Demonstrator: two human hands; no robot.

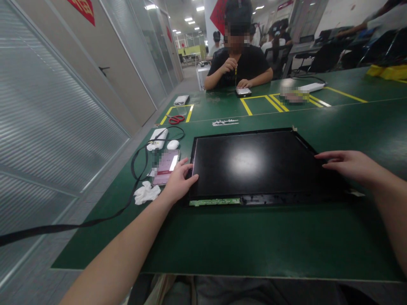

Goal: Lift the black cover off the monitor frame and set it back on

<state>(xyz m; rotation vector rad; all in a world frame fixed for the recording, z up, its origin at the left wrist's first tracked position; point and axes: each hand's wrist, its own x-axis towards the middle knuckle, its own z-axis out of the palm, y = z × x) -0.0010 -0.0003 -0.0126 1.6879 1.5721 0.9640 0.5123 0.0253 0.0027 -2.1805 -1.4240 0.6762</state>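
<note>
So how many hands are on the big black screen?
2: the left hand on the display panel's left edge, the right hand on its right edge. None look hidden.

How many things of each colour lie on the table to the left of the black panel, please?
White: 3 (flat box, oval case, crumpled cloth)
Black: 1 (strap)
Red: 1 (scissors)
Pink-screened: 1 (phone)
Grey: 1 (far box)
Total: 7

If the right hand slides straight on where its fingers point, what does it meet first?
The right hand rests on the black panel; its surface ahead looks free. Past the far edge, perhaps the small white strip, depth unclear.
</note>
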